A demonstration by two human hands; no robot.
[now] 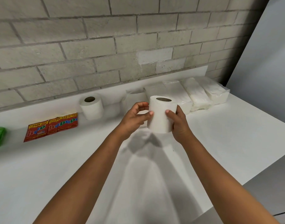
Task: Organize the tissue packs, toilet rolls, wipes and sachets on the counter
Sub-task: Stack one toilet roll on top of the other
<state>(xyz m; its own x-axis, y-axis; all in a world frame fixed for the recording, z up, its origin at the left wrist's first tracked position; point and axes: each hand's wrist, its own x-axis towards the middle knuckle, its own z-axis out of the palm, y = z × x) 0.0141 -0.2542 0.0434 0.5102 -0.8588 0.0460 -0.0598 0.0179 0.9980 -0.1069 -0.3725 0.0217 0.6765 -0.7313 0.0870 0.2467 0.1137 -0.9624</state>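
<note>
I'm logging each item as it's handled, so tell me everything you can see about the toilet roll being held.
The held toilet roll is plain white, soft-looking paper wound round a brown cardboard core, open end up and slightly tilted. It is lifted above the white counter, casting a shadow. The right hand grips its right side; the left hand touches its left side with thumb and fingertips.

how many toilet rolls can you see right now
2. One toilet roll is held upright above the counter between both hands. The other roll stands by the wall, right of the red sachets. More may be hidden behind.
</note>
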